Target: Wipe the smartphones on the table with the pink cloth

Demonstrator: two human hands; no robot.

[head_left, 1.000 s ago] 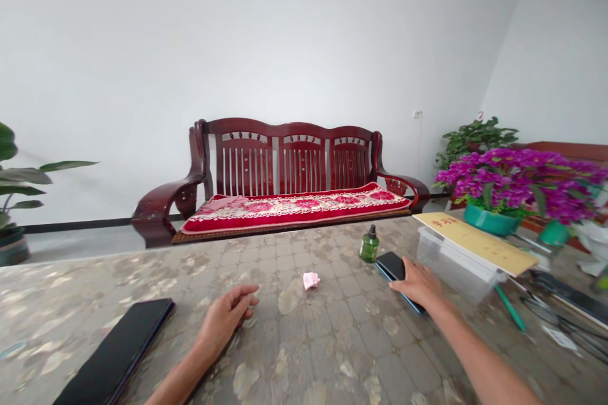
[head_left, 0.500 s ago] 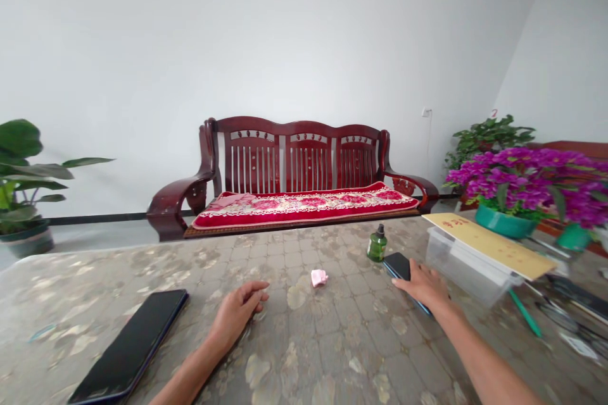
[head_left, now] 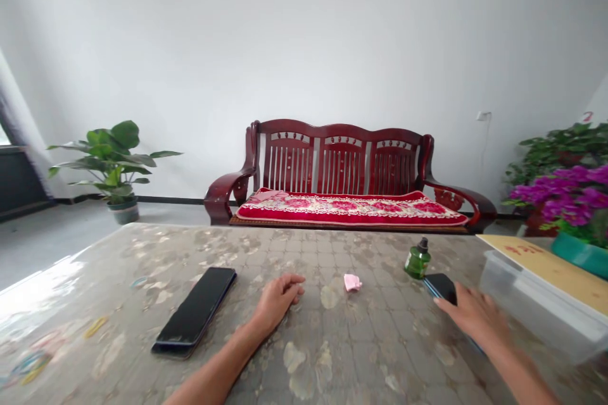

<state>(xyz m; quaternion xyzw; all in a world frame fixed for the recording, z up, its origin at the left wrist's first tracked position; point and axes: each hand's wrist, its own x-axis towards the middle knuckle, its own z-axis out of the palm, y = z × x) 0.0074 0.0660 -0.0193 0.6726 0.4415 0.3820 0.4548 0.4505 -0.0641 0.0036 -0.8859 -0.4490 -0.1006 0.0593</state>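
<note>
My right hand (head_left: 479, 318) lies over a smartphone (head_left: 441, 286), its thumb along the near-left edge and its fingers across the far side. Much of that phone is hidden under the palm. My left hand (head_left: 278, 301) rests on the table, empty, with fingers loosely bent and apart. To its left lies a larger dark smartphone (head_left: 197, 311), screen up. Between my hands sits a small crumpled pink piece (head_left: 352, 282), perhaps paper or cloth. A green bottle (head_left: 418, 261) with a black top stands just beyond the right-hand phone.
The table (head_left: 351, 354) has a patterned, shiny cover. At right, a yellow envelope (head_left: 546, 272) lies on a clear plastic box (head_left: 517, 304), near purple flowers (head_left: 565, 196). Coloured bands (head_left: 33, 365) lie at left. Behind are a wooden bench (head_left: 342, 161) and a potted plant (head_left: 114, 164).
My view has turned left, so everything appears farther right and more of the left table end shows. My right hand is still over the phone; the left hand stays on the table.
</note>
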